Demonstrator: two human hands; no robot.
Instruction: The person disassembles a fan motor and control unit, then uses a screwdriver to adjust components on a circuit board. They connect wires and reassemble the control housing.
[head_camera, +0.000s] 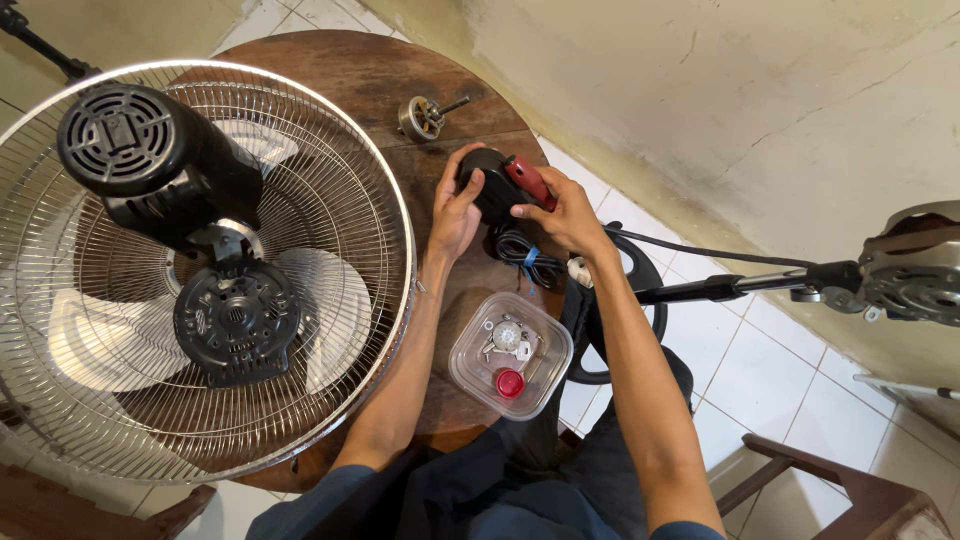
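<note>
At centre frame, my left hand (455, 212) steadies a black rounded plastic housing (490, 185) on the round wooden table (370, 80), fingers closed around it, while my right hand (565, 212) clasps a red-handled tool (528, 180) against it.

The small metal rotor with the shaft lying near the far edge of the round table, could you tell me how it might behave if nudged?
The metal rotor looks round-bodied and lies on its side, so it would probably roll, likely curving because its thin shaft sticks out one way. Being apparently solid metal, it is likely heavy for its size. The wooden table has no rim there, so it could drop off.
</note>
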